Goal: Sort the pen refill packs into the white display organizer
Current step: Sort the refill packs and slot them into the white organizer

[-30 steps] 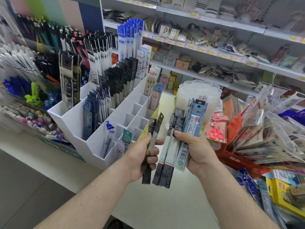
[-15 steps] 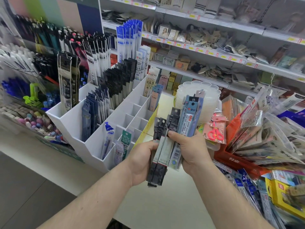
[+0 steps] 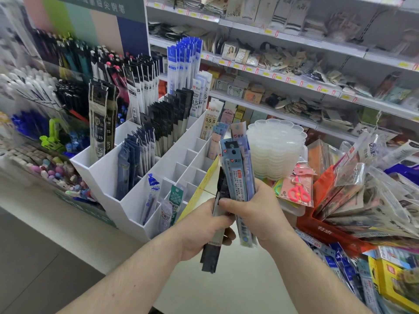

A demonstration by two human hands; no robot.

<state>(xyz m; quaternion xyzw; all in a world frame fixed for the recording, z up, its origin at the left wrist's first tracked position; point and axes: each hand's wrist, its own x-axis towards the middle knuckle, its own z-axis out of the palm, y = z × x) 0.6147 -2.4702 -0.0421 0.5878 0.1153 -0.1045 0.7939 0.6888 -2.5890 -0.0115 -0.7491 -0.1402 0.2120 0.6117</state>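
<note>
Both hands meet in front of the tiered white plastic display organizer (image 3: 127,177), which stands on the white counter (image 3: 226,291). The left hand (image 3: 199,232) has its fingers curled around a bundle of long black refill packs (image 3: 212,252) pointing downward. The right hand (image 3: 258,214) grips a fan of light-blue refill packs (image 3: 235,168) held upright, thumb pressed across their front. A stack of clear scalloped plastic trays (image 3: 276,148) sits just behind.
</note>
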